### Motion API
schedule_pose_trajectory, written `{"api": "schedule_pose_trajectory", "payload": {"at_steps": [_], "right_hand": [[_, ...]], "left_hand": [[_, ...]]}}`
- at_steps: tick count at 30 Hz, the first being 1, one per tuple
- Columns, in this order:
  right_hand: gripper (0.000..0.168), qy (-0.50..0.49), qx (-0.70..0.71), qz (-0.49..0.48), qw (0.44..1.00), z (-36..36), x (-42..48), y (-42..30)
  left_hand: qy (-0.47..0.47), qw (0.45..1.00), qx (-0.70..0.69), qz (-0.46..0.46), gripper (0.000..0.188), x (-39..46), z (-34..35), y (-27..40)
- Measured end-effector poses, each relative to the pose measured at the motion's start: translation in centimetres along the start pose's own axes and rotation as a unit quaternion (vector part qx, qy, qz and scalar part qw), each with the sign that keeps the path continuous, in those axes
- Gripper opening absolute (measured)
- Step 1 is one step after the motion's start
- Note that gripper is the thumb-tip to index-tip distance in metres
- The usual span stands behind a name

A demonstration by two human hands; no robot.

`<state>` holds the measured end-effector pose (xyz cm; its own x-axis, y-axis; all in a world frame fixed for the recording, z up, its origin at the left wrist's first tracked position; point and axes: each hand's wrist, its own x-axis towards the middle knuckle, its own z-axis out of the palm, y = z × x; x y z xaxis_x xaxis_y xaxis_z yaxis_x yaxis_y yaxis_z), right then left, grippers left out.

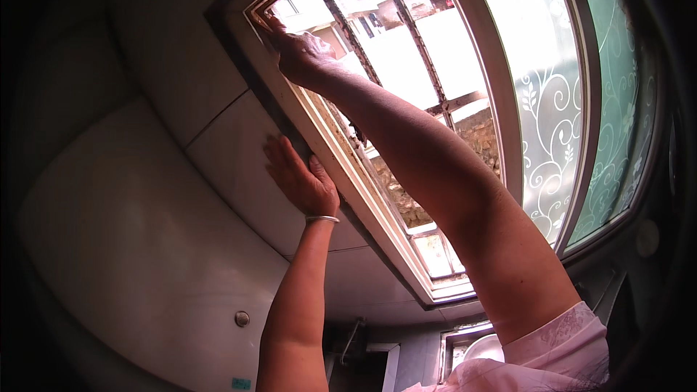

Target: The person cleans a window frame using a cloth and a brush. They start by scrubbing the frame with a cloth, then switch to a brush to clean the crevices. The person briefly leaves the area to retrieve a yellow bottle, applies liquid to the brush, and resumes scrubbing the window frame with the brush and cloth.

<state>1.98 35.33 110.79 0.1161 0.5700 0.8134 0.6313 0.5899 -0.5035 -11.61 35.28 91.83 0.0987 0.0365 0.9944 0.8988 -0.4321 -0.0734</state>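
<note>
My right hand (pixel 307 60) reaches up to the far upper corner of a window frame (pixel 305 100). Its fingers are curled at the frame's edge, and whether they hold anything is hidden. Lower down, my left hand (pixel 305 182) rests against or very near the tiled wall (pixel 228 141) beside the frame, slightly blurred. The fingers are extended and the thumb stands apart, with nothing in the hand. A silver-coloured bangle (pixel 322 219) circles the left wrist. My right forearm crosses the opening in front of rusty metal bars (pixel 419 46).
Right of the opening stand glass panes with white scroll patterns, one pale (pixel 550 163) and one green (pixel 610 136). A large smooth pale panel (pixel 163 239) with a small round grille (pixel 242 318) fills the left. Below, a white round object (pixel 484 348) shows beside my pink sleeve (pixel 555 337).
</note>
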Motion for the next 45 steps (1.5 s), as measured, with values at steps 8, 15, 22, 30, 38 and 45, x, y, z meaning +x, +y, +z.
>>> {"api": "schedule_pose_trajectory", "payload": {"at_steps": [8, 15, 22, 30, 38, 45], "right_hand": [[0.066, -0.214, -0.041, 0.024, 0.976, 0.8, -19.0, 9.8], [0.059, -0.015, 0.053, -0.041, 0.998, -0.8, -14.9, 7.5], [0.052, -0.009, 0.064, -0.142, 0.988, 2.3, -8.9, 7.8], [0.056, 0.004, 0.092, -0.161, 0.983, -1.1, 1.6, 1.2], [0.058, -0.055, 0.062, -0.093, 0.992, 4.6, -16.0, 10.9], [0.073, -0.182, 0.004, 0.047, 0.982, 4.3, -27.5, 14.6]], "left_hand": [[0.011, 1.000, -0.004, 0.008, 0.060, -0.1, -0.2, 0.0], [0.006, 1.000, 0.006, 0.011, 0.063, 0.2, -0.4, -0.2], [-0.014, 1.000, 0.011, -0.011, 0.069, 0.1, -0.3, 0.3], [0.008, 1.000, -0.024, 0.007, 0.060, 0.0, 0.2, 0.3], [0.006, 0.999, 0.035, 0.000, 0.059, -0.5, 0.0, -0.8], [0.024, 0.999, 0.016, 0.015, 0.056, -0.1, 0.0, 0.1]]}}
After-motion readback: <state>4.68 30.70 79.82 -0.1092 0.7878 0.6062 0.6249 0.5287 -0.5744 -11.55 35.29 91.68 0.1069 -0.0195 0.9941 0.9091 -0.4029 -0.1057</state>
